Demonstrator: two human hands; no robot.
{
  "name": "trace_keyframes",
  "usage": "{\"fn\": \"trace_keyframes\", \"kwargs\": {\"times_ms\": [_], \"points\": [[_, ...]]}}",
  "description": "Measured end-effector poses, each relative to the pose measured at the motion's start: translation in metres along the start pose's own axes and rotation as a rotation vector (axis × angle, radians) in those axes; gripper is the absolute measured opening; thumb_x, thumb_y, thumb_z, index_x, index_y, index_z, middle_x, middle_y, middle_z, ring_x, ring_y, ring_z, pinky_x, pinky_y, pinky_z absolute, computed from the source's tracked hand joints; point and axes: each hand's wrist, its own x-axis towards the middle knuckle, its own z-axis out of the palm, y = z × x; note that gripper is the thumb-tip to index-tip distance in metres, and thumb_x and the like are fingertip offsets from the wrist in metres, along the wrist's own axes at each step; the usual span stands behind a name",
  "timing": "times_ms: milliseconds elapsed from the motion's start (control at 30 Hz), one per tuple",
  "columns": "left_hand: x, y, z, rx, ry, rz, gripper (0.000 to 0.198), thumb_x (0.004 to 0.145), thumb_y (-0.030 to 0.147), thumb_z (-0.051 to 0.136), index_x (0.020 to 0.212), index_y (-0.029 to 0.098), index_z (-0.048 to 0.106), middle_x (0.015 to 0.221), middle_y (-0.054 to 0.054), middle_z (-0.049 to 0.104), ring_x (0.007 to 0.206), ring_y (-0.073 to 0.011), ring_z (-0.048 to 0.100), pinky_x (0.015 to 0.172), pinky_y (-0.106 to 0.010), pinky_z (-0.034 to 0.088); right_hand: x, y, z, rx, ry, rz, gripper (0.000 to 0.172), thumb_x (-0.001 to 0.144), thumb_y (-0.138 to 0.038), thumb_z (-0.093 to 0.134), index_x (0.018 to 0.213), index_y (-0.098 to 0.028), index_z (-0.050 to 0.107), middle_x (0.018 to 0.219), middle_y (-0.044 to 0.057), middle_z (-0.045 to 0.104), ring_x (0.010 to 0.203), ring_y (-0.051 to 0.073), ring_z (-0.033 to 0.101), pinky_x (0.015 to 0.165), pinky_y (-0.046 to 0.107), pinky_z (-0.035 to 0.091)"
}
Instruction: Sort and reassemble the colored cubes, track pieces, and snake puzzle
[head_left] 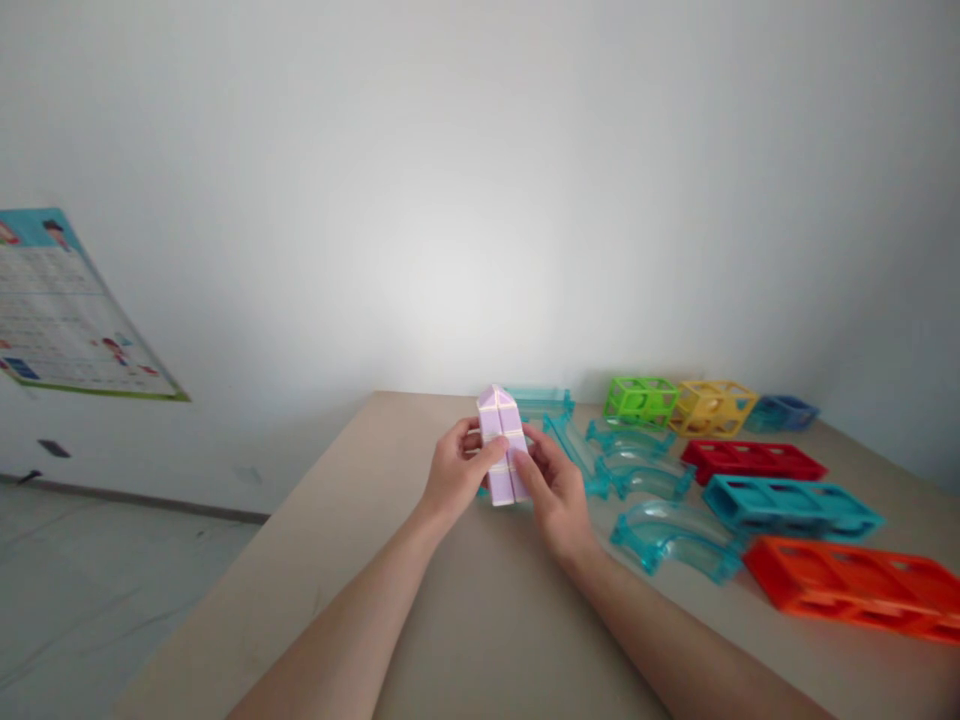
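A long light purple block piece (510,487) with pale seams and a pointed top end is held above the table, tilted slightly. My left hand (457,468) grips its left side, thumb lying across the front. On the right side, my right hand (553,487) holds it with the thumb pressed on the front near the lower half. The fingers behind the piece are partly hidden.
On the beige table (345,520), clear teal track pieces (675,530) lie right of the hands. Beyond them are green (641,402), yellow (715,408), dark red (754,461), teal (791,506) and orange-red (862,585) frame blocks. A wall stands behind; a poster (67,310) hangs left.
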Motion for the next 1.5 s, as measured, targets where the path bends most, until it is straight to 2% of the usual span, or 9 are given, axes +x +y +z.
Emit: {"fn": "trace_keyframes", "kwargs": {"times_ms": [133, 233, 367, 533, 667, 767, 900, 1100, 1500], "points": [[-0.008, 0.003, 0.001, 0.069, -0.128, -0.058, 0.063, 0.075, 0.043, 0.068, 0.128, 0.021, 0.043, 0.057, 0.005, 0.063, 0.044, -0.0138, 0.057, 0.039, -0.02, 0.042, -0.013, -0.014, -0.012, -0.026, -0.053, 0.127, 0.052, 0.087, -0.049, 0.056, 0.128, -0.019, 0.05, 0.063, -0.004, 0.053, 0.057, 0.016, 0.054, 0.05, 0.025, 0.041], [-0.011, 0.0, 0.0, 0.283, -0.227, 0.007, 0.043, 0.082, 0.047, 0.059, 0.116, 0.021, 0.056, 0.048, 0.006, 0.055, 0.038, -0.0128, 0.052, 0.038, -0.02, 0.036, -0.037, -0.02, -0.029, -0.115, -0.109, 0.204, 0.046, 0.089, -0.05, 0.052, 0.125, -0.022, 0.049, 0.066, -0.004, 0.056, 0.058, 0.017, 0.056, 0.05, 0.025, 0.041], [-0.005, -0.008, -0.006, 0.553, 0.035, 0.215, 0.03, 0.087, 0.045, 0.051, 0.091, 0.02, 0.066, 0.045, 0.005, 0.05, 0.044, -0.0125, 0.052, 0.049, -0.021, 0.037, -0.068, -0.024, -0.048, -0.333, -0.107, 0.322, 0.041, 0.093, -0.052, 0.04, 0.12, -0.023, 0.049, 0.066, -0.003, 0.058, 0.056, 0.017, 0.056, 0.048, 0.027, 0.039], [0.007, -0.016, -0.014, 0.87, 0.319, 0.241, 0.02, 0.085, 0.03, 0.05, 0.092, 0.02, 0.066, 0.073, -0.002, 0.063, 0.066, -0.0158, 0.059, 0.069, -0.027, 0.044, -0.081, -0.034, -0.057, -0.66, -0.167, 0.314, 0.046, 0.094, -0.047, 0.033, 0.129, -0.019, 0.043, 0.063, -0.003, 0.058, 0.06, 0.021, 0.06, 0.056, 0.031, 0.042], [0.008, -0.027, -0.011, 1.009, 0.248, 0.118, 0.036, 0.079, 0.027, 0.056, 0.114, 0.018, 0.061, 0.102, -0.01, 0.059, 0.097, -0.0227, 0.06, 0.091, -0.034, 0.044, -0.082, -0.039, -0.059, -0.851, -0.224, 0.282, 0.044, 0.095, -0.041, 0.028, 0.129, -0.018, 0.044, 0.073, 0.003, 0.066, 0.071, 0.025, 0.066, 0.064, 0.034, 0.045], [0.006, -0.033, -0.006, 1.017, 0.147, 0.011, 0.044, 0.081, 0.029, 0.055, 0.124, 0.018, 0.055, 0.11, -0.013, 0.055, 0.098, -0.024, 0.061, 0.091, -0.036, 0.044, -0.082, -0.04, -0.06, -0.963, -0.245, 0.292, 0.042, 0.094, -0.038, 0.027, 0.124, -0.018, 0.049, 0.081, 0.008, 0.069, 0.078, 0.027, 0.068, 0.066, 0.036, 0.045], [0.005, -0.033, -0.004, 1.024, 0.064, 0.018, 0.042, 0.082, 0.026, 0.054, 0.123, 0.017, 0.056, 0.112, -0.014, 0.056, 0.098, -0.0237, 0.062, 0.09, -0.034, 0.044, -0.081, -0.043, -0.059, -1.006, -0.239, 0.252, 0.04, 0.096, -0.042, 0.03, 0.125, -0.021, 0.048, 0.083, 0.007, 0.07, 0.074, 0.026, 0.068, 0.06, 0.033, 0.045], [0.005, -0.033, -0.004, 1.08, -0.013, 0.076, 0.042, 0.084, 0.028, 0.052, 0.124, 0.017, 0.057, 0.115, -0.014, 0.056, 0.101, -0.0236, 0.062, 0.092, -0.033, 0.044, -0.087, -0.047, -0.048, -1.09, -0.19, 0.035, 0.055, 0.083, -0.053, 0.053, 0.128, -0.022, 0.047, 0.116, 0.013, 0.063, 0.088, 0.028, 0.068, 0.071, 0.037, 0.052], [0.004, -0.035, 0.011, 1.242, -0.041, 0.074, 0.037, 0.089, 0.031, 0.046, 0.121, 0.017, 0.056, 0.116, -0.014, 0.051, 0.094, -0.0241, 0.064, 0.083, -0.033, 0.046, -0.096, -0.048, -0.043, -1.233, -0.193, 0.181, 0.028, 0.085, -0.041, 0.047, 0.105, -0.021, 0.046, 0.074, 0.007, 0.072, 0.063, 0.03, 0.071, 0.048, 0.03, 0.037]]}}
